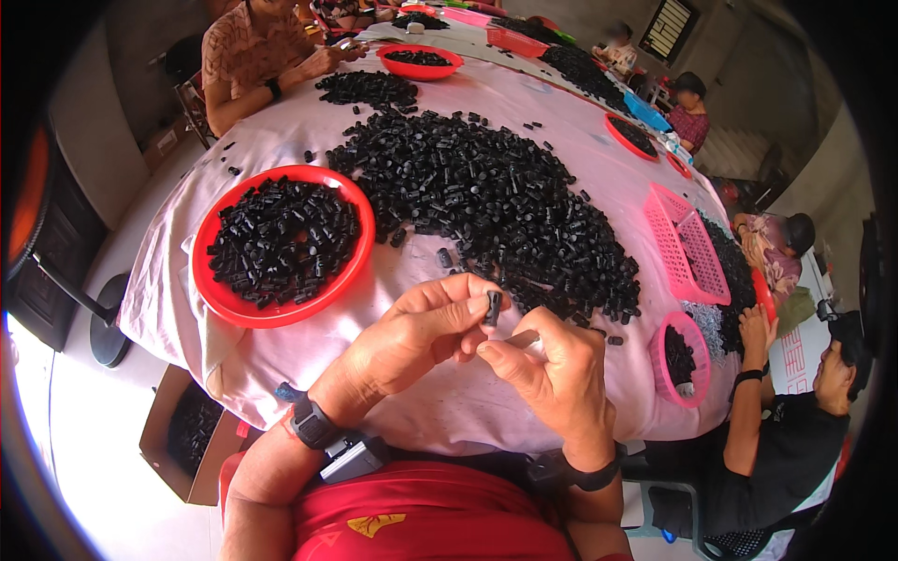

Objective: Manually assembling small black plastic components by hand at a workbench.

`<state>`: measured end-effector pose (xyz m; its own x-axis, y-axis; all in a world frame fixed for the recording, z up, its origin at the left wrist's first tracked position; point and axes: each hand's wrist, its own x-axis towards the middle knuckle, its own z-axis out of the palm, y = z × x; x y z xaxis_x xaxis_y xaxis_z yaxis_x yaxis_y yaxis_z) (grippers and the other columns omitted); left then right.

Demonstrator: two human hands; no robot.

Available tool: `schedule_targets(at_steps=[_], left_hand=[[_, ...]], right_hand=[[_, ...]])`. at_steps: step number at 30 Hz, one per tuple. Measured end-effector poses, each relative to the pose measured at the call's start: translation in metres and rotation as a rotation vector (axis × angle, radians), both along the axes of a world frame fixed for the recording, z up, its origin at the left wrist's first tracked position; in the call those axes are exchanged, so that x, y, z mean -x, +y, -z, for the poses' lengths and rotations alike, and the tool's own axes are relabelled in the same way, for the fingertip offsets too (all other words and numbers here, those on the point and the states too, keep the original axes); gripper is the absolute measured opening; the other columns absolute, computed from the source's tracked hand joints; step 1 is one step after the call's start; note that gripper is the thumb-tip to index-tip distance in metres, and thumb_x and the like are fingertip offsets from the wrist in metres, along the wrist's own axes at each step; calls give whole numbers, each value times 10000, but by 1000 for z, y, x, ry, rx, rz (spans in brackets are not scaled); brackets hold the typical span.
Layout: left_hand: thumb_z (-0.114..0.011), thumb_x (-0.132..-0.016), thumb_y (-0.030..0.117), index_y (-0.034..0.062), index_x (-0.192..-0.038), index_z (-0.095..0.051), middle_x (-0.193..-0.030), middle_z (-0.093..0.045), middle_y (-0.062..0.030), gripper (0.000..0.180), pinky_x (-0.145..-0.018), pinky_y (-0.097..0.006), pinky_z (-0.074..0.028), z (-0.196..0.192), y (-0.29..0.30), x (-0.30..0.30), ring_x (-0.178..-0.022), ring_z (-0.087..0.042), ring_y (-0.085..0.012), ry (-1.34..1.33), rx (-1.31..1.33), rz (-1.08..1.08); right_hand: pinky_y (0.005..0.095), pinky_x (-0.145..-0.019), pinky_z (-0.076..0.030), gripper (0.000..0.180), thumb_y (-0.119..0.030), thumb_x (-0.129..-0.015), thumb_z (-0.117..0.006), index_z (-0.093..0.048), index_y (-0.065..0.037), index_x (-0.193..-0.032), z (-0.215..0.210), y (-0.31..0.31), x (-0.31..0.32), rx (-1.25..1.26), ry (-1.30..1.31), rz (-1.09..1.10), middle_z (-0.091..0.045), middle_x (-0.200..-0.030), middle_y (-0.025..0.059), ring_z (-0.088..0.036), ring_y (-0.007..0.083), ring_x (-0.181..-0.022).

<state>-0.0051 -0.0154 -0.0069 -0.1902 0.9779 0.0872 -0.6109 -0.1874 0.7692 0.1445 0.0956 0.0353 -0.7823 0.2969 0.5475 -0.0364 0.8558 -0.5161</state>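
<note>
In front of my chest, my left hand (407,337) pinches a small black plastic cylinder (492,309) upright between thumb and forefinger. Close beside it, my right hand (566,374) is closed, its thumb pointing toward the piece. A sliver of something pale shows among the right fingers, mostly hidden, and I cannot make out what it is. Just beyond both hands spreads a large heap of similar black pieces (468,187). To the left stands a round red basin (367,245) filled with more of them.
A pink cloth (412,397) covers the long table. On the right are a pink mesh basket (700,271) and a round pink basket (662,379). A person in black (795,439) sits at right, another person (257,65) at far left. A cardboard box (210,467) stands on the floor.
</note>
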Motion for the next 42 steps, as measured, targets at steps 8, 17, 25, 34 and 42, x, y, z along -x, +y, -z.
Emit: schedule_targets(at_steps=[8,17,25,34,42], left_hand=[[-565,-994,238,60,-1035,-609,-891,-601,8,188,-679,-229,-449,-6,-6,42,-754,-551,-80,-318,-105,-439],[-518,-998,154,-33,-1095,-546,-937,-647,-88,212,-722,-268,-523,-12,-37,96,-806,-631,-158,-575,-144,-751],[-562,-985,215,53,-1139,-621,-921,-618,13,231,-670,-205,-432,-21,-14,42,-745,-542,-70,-84,69,-359],[-610,-968,248,44,-1217,-617,-1063,-626,20,322,-822,-248,-451,-28,21,22,-931,-536,-84,671,175,-310],[-711,-853,405,160,-1433,-465,-1489,-332,-229,675,-1093,-451,-362,6,85,40,-1377,-348,-387,1464,339,-380]], right_hand=[[299,-458,-415,344,-276,-851,-771,-589,-14,-722,2,3,-4,-14,-43,48,-610,-575,108,-581,177,-469],[322,-447,-457,325,-281,-841,-781,-589,-42,-732,0,2,-2,9,12,97,-648,-614,95,-628,214,-488],[275,-488,-454,257,-204,-877,-750,-608,-16,-775,-12,22,-19,94,97,283,-642,-615,83,-605,122,-519],[456,-618,-479,318,-278,-925,-613,-641,33,-978,16,104,-39,-25,-117,641,-663,-744,226,-641,392,-661],[507,-858,-478,487,-393,-940,-528,-585,-26,-1256,54,145,-26,-20,-427,726,-669,-1007,280,-636,431,-977]])
